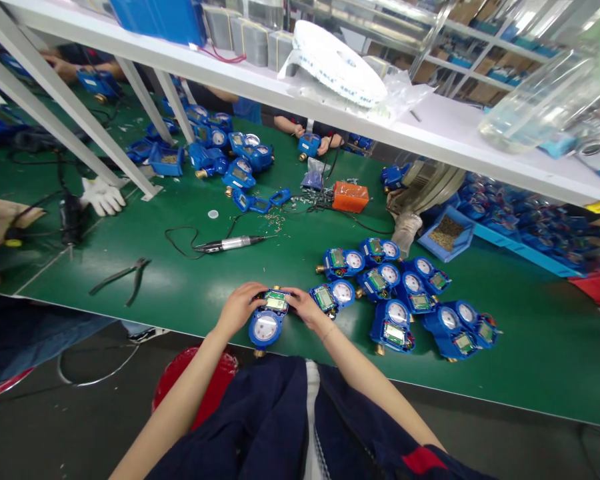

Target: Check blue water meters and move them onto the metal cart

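The green worktop (190, 293) carries a cluster (405, 300) of blue meters right of centre. Just left of it, at the near edge, lies one meter (267, 325). The left hand (240, 308) and right hand (304, 307) flank it, fingers clamped on its upper sides. Beyond lie a screwdriver (235, 243) and, further left, pliers (125, 277).

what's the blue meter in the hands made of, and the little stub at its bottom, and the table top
The blue meter, held between left hand and right hand: likely moulded plastic, smooth, slightly glossy, uniform colour. The stub: looks like brass, by its yellow metallic tint. The table top: probably a rubber or vinyl mat, matte green, no grain; can't tell which.
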`<state>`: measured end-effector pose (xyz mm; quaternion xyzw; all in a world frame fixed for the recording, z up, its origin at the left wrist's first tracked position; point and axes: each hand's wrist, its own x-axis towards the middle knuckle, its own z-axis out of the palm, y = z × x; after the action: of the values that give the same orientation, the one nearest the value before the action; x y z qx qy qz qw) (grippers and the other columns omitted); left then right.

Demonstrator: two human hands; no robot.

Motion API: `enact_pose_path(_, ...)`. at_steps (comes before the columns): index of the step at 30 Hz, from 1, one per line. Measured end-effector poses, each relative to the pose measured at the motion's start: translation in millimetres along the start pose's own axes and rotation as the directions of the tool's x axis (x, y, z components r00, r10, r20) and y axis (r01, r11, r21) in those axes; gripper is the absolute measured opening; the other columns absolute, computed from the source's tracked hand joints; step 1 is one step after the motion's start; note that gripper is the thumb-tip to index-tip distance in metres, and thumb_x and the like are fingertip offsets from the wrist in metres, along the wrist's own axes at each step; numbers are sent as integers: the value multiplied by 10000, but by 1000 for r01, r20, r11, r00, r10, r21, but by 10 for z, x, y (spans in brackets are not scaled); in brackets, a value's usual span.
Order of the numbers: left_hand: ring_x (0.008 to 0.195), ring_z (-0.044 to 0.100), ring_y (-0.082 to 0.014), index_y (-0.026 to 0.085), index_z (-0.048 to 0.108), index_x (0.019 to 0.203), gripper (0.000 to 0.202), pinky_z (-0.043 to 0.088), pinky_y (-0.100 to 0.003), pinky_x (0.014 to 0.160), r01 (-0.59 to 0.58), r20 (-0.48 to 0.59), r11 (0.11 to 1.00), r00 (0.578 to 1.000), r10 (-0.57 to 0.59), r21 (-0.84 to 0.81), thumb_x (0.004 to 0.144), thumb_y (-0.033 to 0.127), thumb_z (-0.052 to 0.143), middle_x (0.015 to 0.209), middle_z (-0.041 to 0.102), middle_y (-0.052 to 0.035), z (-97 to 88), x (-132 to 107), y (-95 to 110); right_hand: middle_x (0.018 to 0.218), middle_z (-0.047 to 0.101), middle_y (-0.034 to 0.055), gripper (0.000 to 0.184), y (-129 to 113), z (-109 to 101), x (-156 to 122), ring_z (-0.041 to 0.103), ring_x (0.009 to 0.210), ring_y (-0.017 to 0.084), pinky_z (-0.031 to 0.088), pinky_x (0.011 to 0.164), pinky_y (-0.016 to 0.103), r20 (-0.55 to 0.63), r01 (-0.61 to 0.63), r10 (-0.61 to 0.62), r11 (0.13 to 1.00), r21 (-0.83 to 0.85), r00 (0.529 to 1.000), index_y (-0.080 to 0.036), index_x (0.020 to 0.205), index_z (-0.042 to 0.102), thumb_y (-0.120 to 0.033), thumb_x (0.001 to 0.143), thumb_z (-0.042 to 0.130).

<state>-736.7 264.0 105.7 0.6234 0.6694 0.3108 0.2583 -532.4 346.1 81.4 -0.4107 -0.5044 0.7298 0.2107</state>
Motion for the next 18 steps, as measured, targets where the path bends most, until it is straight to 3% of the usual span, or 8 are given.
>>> enact_pose_path(5,1058,588,-226,215,719,954,259,402,-338,1006,26,71,1000,997,-27,15,846,298,499,1103,690,-45,18,112,18,1116,684,61,419,26,7,20,594,1047,205,452,974,417,-9,19,-19,1000,7,1000,-201,1092,655,-393,719,668)
enact_pose_path(9,993,614,-217,215,726,883,255,433,-312,931,19,56,999,998,-21,37,847,291,485,1050,704,-37,6,141,46,1144,676,66,410,28,6,37,591,1053,202,447,979,409,-12,33,-33,999,0,999,-199,1086,662,-377,717,668)
enact_pose_path(18,902,626,-178,264,717,866,236,420,-251,784,9,148,989,988,-31,150,851,285,482,1041,702,22,-120,250,161,1196,659,56,373,57,-1,67,587,1075,204,435,997,409,-23,60,-60,998,-28,998,-222,1060,678,-361,714,664)
